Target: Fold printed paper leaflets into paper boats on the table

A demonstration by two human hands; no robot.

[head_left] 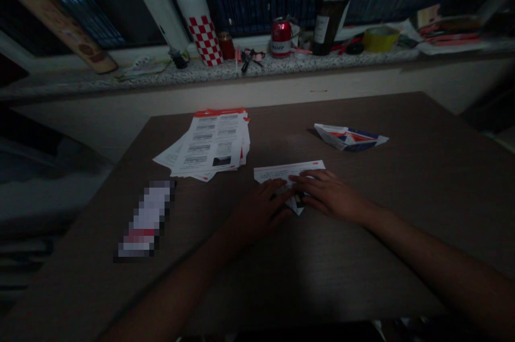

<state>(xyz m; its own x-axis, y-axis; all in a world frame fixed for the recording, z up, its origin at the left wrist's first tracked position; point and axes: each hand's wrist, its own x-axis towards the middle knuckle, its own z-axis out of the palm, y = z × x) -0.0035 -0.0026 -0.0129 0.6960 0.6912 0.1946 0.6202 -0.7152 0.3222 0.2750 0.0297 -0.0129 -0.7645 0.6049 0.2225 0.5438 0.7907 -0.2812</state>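
Observation:
A folded sheet of printed paper [277, 171] lies on the dark wooden table, its long straight edge away from me and a point toward me. My left hand [265, 205] rests on its left part, fingers stretched out. From the right, my right hand [328, 192] lies flat over the paper with its fingers extended. Both hands hide much of the sheet, and their fingertips come close together near its middle. Beyond my right hand sits a folded paper boat [350, 137] in white, blue and red.
A stack of printed sheets [209, 143] lies at the back left, with a pixelated phone-like object [147, 218] nearer me. Along the granite windowsill [161, 78] stand a checkered white bottle [199, 15], a red can [280, 39], a dark bottle [324, 25] and yellow tape [380, 39].

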